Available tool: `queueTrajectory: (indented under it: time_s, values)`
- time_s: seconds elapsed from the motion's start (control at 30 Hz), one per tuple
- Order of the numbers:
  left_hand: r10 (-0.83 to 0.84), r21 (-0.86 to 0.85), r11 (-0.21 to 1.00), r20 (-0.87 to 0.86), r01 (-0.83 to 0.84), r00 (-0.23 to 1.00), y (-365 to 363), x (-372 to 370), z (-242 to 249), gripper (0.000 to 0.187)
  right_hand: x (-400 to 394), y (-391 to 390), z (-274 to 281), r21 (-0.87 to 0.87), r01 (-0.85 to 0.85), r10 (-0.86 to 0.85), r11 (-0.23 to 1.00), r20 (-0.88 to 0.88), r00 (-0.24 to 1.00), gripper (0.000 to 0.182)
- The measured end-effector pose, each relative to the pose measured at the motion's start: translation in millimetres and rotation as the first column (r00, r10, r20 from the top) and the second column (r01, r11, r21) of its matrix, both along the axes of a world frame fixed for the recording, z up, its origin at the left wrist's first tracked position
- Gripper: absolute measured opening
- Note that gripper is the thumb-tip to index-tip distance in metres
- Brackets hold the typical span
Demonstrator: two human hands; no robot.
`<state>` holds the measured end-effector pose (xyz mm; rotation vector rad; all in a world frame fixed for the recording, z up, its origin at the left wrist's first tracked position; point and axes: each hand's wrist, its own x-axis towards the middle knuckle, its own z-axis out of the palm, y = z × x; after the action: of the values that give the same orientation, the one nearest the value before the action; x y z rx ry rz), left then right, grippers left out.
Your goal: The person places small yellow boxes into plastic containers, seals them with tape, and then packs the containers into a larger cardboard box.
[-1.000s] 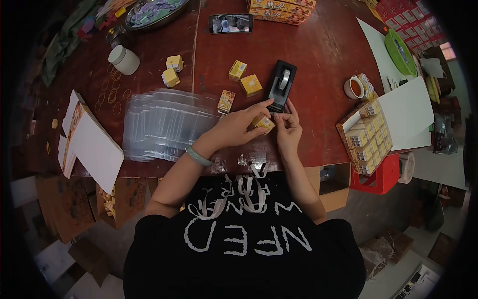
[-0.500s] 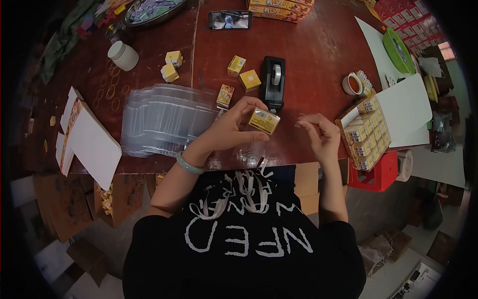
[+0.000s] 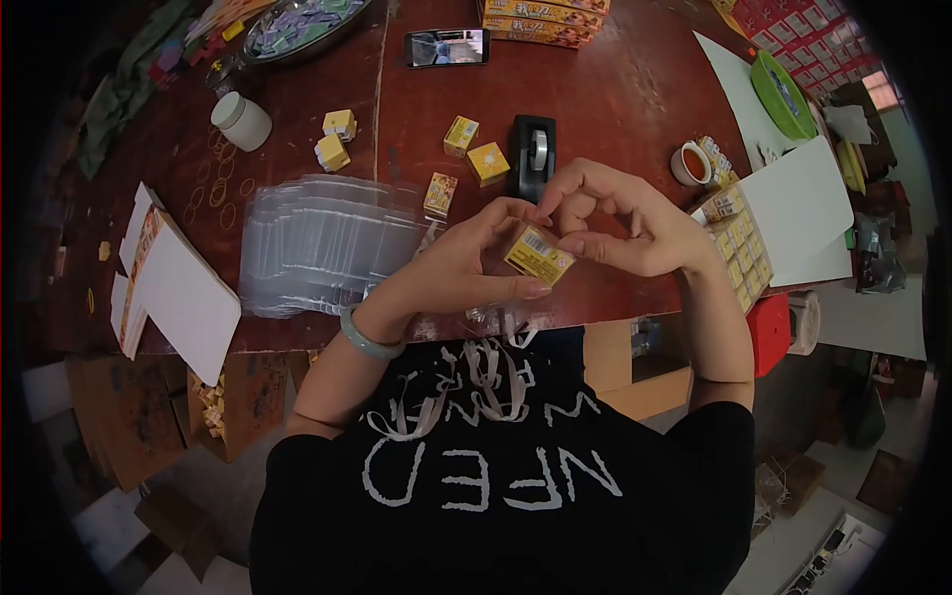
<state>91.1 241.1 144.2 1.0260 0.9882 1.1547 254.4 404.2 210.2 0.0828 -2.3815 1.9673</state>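
Over the near edge of the dark red wooden table [image 3: 635, 89], both hands on one small yellow cardboard box [image 3: 536, 255].
Left hand [image 3: 466, 263] grips the box from below and the side, thumb under it, fingers curled over the top; green jade bangle [image 3: 365, 335] on that wrist. Right hand [image 3: 620, 223] meets it from the other side, fingertips pinched on the box's upper right corner. Box is tilted, barcode face up, held above the table. Black tape dispenser [image 3: 533, 151] sits just behind my hands. Stack of clear plastic sleeves [image 3: 317, 243] lies to the left. Open carton of matching small boxes [image 3: 734, 253] is just right of my right wrist.
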Motion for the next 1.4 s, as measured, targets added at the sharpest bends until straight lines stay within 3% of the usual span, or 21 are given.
queueTrajectory:
  time_s: [0.13,0.33,0.53,0.6,0.67,0.77,0.83,0.9,0.97,1.0,1.07,1.1,1.13,1.17,1.23,1.27,1.37,1.4]
  values:
    - [-0.011,0.063,0.998,-0.074,0.016,0.997,2.0,0.9,-5.0,0.067,-5.4,2.2,-5.4,0.084,-0.012,0.011,0.996,0.017,1.0,0.03]
    - [-0.007,0.097,0.995,-0.03,0.01,1.0,1.6,3.2,2.4,0.066,-6.0,4.6,-10.3,0.01,0.008,-0.009,1.0,0.055,0.998,0.03]
    - [0.012,0.149,0.989,0.071,-0.023,0.997,2.4,7.0,-5.1,0.058,-5.0,13.6,-5.8,0.131,0.181,-0.203,0.975,0.187,0.961,0.046]
    - [0.009,0.188,0.982,0.029,-0.015,1.0,3.6,6.8,-10.0,0.058,-7.8,14.4,-34.6,-0.05,0.238,-0.23,0.97,0.131,0.964,0.05]
    - [0.081,0.176,0.979,0.13,-0.103,0.988,6.0,10.9,-15.6,0.054,-6.5,19.6,-63.3,-0.165,0.291,-0.275,0.942,0.117,0.954,0.048]
    - [0.26,0.192,0.933,0.222,-0.303,0.94,8.3,15.8,-25.3,0.046,6.0,2.6,-81.2,-0.455,0.487,-0.485,0.745,0.13,0.865,0.047]
    - [0.347,0.221,0.888,0.256,-0.404,0.902,5.9,13.7,-31.7,0.051,23.3,-20.3,-106.1,-0.69,0.329,-0.38,0.645,0.083,0.921,0.052]
    - [0.383,0.227,0.86,0.307,-0.458,0.871,1.0,12.9,-33.5,0.06,29.6,-53.5,-113.6,-0.762,0.164,-0.242,0.626,0.01,0.97,0.065]
    - [0.383,0.21,0.857,0.35,-0.47,0.855,-6.6,13.7,-44.4,0.071,28.7,-71.1,-103.7,-0.722,0.267,-0.332,0.638,0.055,0.942,0.062]
    - [0.401,0.227,0.847,0.322,-0.481,0.858,-10.8,13.1,-46.5,0.074,28.7,-76.7,-101.6,-0.678,0.448,-0.465,0.583,0.173,0.868,0.044]
    - [0.434,0.269,0.824,0.264,-0.498,0.861,-17.7,8.4,-47.2,0.079,43.2,-68.8,-109.1,-0.378,0.581,-0.551,0.721,0.195,0.811,0.03]
    - [0.583,0.435,0.764,-0.147,-0.477,0.799,-26.5,-2.0,-44.0,0.087,45.8,-63.8,-111.3,-0.207,0.624,-0.594,0.754,0.189,0.782,0.024]
    - [0.632,0.562,0.758,-0.504,-0.332,0.589,-32.8,-6.5,-34.8,0.096,41.3,-64.8,-87.9,0.099,0.65,-0.658,0.753,0.107,0.746,0.009]
    - [0.672,0.649,0.74,-0.705,-0.174,0.229,-39.3,-10.9,-25.5,0.106,36.3,-66.0,-71.7,0.195,0.599,-0.619,0.776,0.056,0.783,0.006]
    - [0.546,0.565,0.825,-0.806,0.022,0.229,-40.6,1.9,-28.4,0.102,27.4,-70.7,-49.6,0.385,0.478,-0.512,0.79,-0.016,0.859,0.002]
    - [0.562,0.593,0.805,-0.769,0.011,0.305,-39.3,7.4,-39.9,0.088,22.4,-70.5,-41.8,0.342,0.439,-0.456,0.831,-0.034,0.889,0.003]
    - [0.589,0.632,0.767,-0.626,-0.111,0.51,-44.1,18.4,-71.9,0.07,1.4,-63.1,-40.7,0.158,0.337,-0.326,0.928,-0.094,0.941,0.009]
    - [0.67,0.702,0.691,-0.532,-0.172,0.518,-43.7,23.0,-63.4,0.062,-4.8,-56.9,-58.0,0.063,0.327,-0.32,0.943,-0.105,0.942,0.012]
